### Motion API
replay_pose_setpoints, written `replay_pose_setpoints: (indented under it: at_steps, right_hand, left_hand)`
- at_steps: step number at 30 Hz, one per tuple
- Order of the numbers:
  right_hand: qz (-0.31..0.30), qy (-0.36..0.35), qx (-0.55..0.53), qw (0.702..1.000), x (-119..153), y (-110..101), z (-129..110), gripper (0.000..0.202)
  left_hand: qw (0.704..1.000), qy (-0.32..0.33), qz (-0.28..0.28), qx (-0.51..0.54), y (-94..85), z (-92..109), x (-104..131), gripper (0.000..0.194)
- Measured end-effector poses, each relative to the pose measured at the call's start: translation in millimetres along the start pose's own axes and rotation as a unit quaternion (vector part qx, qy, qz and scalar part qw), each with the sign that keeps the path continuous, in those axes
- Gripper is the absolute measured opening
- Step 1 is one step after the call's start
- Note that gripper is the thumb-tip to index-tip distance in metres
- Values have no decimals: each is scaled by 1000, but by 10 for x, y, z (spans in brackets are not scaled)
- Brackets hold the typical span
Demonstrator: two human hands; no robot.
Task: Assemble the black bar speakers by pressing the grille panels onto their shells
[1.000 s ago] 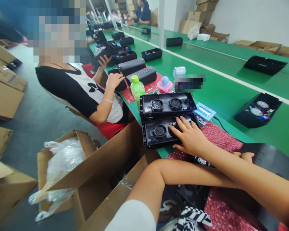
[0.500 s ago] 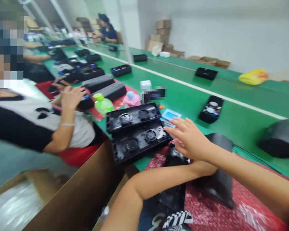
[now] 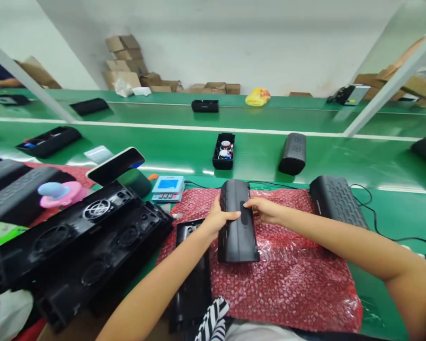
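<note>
A black speaker housing shell is held between my two hands above pink bubble wrap, its rounded side up. My left hand grips its left edge, thumb lying across the top. On the opposite edge, my right hand has its thumb on the top, with the fingers partly hidden behind the shell. Left of it, another black shell lies on the wrap, partly covered by my left forearm. A dark textured speaker rests at the wrap's right edge.
Two black open housings with round grilles are stacked at left. Near them are a phone, a pink and blue object and a small blue device. An open speaker and a dark speaker stand on the green surface ahead.
The view has swung right, away from the co-worker on the left. My hands, which were crossed near the open housings, are now on either side of the shell over the wrap.
</note>
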State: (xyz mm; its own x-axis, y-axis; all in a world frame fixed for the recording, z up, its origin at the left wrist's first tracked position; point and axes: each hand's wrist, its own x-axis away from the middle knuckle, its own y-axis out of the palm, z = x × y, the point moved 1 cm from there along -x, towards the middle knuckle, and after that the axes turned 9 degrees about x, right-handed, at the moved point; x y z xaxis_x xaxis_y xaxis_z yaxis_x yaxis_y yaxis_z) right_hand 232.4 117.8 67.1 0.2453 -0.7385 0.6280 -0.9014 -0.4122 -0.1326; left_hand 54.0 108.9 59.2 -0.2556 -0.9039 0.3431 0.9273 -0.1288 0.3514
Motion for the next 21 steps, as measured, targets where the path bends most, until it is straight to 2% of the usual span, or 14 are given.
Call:
replay_pose_setpoints:
  at_steps: [3, 6, 9, 11, 16, 19, 21]
  right_hand:
    - [-41, -7, -47, 998, -48, 56, 71, 37]
    - [-49, -49, -85, 994, -55, 142, 114, 48]
    - [-38, -118, -114, 986, 49, 220, 82, 55]
    - [-21, -165, -117, 979, 164, 232, 9, 60]
    - [19, -282, -83, 955, 437, 170, -196, 73]
    - [31, -329, -64, 942, 520, 154, -221, 80]
    - [35, -334, -97, 937, 541, 153, -196, 84]
  left_hand:
    - [999, -41, -4, 9, 63, 62, 21, 108]
    - [999, -35, 4, 8, 109, 86, 74, 108]
    - [1000, -13, 9, 6, 152, 105, 156, 111]
    - [1000, 22, -7, -3, 180, 128, 212, 114]
    - [983, 161, -63, -68, 224, 182, 282, 120]
    - [976, 184, -81, -78, 235, 154, 264, 123]
    - [974, 193, -90, -74, 240, 114, 239, 124]
